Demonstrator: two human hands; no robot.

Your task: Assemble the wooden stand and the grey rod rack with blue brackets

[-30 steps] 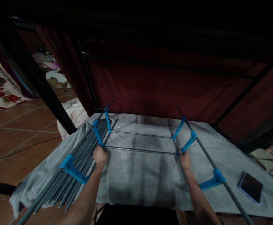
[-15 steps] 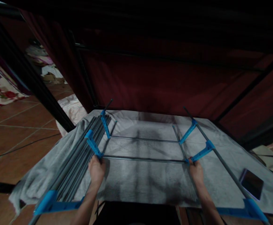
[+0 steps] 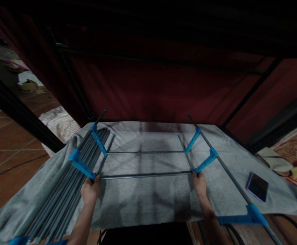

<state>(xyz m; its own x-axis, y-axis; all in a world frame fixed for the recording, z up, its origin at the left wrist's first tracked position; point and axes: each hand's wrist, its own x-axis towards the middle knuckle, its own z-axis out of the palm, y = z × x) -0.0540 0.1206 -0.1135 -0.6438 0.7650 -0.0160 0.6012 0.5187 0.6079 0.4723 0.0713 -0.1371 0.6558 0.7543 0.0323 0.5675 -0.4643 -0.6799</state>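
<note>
A frame of grey metal tubes joined by blue plastic connectors stands in front of me, its two side parts linked by two thin crossbars. My left hand (image 3: pixel 90 190) is closed around the frame's lower left tube, just below a blue connector (image 3: pixel 83 166) at the nearer crossbar (image 3: pixel 145 176). My right hand (image 3: pixel 199 183) grips the matching spot on the right, by another blue connector (image 3: pixel 206 162). The farther crossbar (image 3: pixel 145 152) runs parallel behind. My fingertips are partly hidden behind the joints.
Loose grey tubes (image 3: pixel 69 190) lie in a bundle on the left of the grey blanket (image 3: pixel 143 200). A phone (image 3: pixel 257 187) rests on the right. Behind the blanket is a dark red panel (image 3: pixel 148 92); a black post (image 3: pixel 23 112) slants at left.
The view has turned to the right, so the frame, tubes and phone appear farther left. Both hands keep their hold at the nearer crossbar's ends.
</note>
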